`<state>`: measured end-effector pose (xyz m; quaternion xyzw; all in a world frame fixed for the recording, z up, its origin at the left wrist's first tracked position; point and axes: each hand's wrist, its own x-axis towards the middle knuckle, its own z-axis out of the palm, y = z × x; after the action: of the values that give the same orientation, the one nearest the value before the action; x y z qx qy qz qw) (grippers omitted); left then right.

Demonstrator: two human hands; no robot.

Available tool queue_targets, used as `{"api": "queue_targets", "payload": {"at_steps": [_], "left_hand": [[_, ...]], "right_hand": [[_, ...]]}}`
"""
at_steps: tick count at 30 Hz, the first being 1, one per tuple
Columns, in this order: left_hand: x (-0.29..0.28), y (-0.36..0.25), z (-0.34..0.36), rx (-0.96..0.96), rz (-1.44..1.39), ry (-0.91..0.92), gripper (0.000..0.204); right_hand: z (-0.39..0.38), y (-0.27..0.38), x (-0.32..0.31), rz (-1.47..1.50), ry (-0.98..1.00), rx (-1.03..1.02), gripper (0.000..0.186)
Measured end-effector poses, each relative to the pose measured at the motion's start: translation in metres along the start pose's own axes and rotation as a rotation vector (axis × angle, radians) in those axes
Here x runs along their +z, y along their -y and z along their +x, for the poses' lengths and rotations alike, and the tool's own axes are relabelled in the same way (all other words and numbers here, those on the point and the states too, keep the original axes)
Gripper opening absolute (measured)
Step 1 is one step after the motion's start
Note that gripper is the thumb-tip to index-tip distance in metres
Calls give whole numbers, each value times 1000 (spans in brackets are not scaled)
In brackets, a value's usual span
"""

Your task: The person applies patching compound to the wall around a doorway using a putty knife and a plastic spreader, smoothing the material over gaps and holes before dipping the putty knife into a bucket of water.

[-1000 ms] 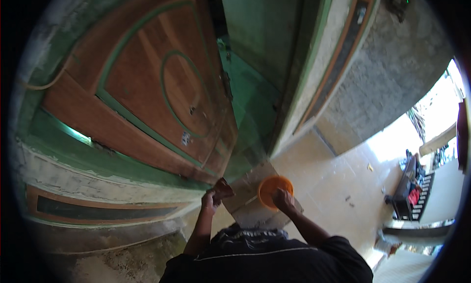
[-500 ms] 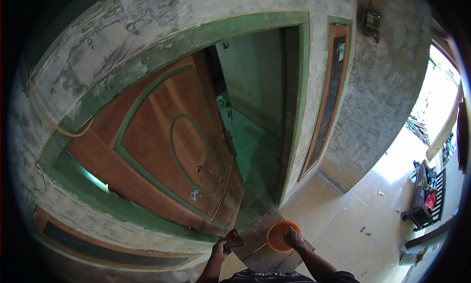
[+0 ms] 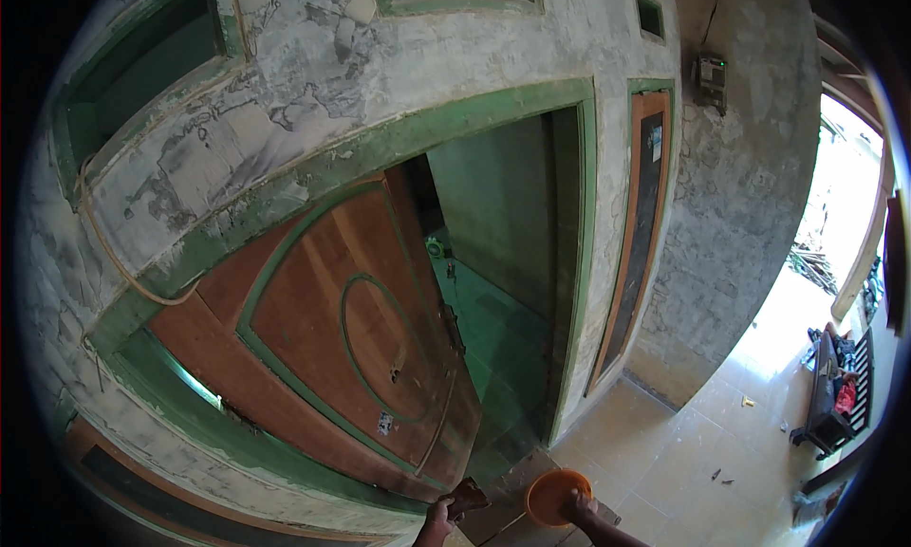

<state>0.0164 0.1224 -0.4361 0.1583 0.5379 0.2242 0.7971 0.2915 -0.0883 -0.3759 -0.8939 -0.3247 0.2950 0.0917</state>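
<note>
My left hand is closed around a flat, dark reddish-brown piece, whose kind I cannot make out. It is held just in front of the lower corner of a brown wooden door with green trim. My right hand grips an orange plastic tub at its right side. Some fingers reach inside the rim, and part of the tub's interior is hidden by the hand. Beneath the tub lies a worn board-like surface, partly out of view at the lower edge.
A green door frame surrounds the partly opened door, set in a patchy plastered wall. A cord hangs at upper left. To the right are a tiled floor, a dark bench with cloths and a wall meter.
The view has tilted upward, so more of the upper wall shows and my hands sit lower in the picture. Both hands keep hold of the brown piece and the tub.
</note>
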Motion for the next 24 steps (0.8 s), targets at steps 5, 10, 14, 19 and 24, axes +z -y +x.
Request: {"api": "queue_targets", "payload": {"at_steps": [5,10,14,19,24], "left_hand": [[-30,-1,10,42,-4,-5,21],[-18,-7,-6,-1,32,-44,22],[-3,-22,-24,14,42,-90,23],[1,-27,-13,3,46,-43,24],[-13,-27,2,-44,46,-10,27]], "right_hand": [[-1,12,12,55,148,23,48],[17,16,-27,250,216,133,40],[15,19,-19,110,-18,50,32],[7,23,-22,-83,9,-167,23],[-7,32,-42,27,-139,-24,23]]}}
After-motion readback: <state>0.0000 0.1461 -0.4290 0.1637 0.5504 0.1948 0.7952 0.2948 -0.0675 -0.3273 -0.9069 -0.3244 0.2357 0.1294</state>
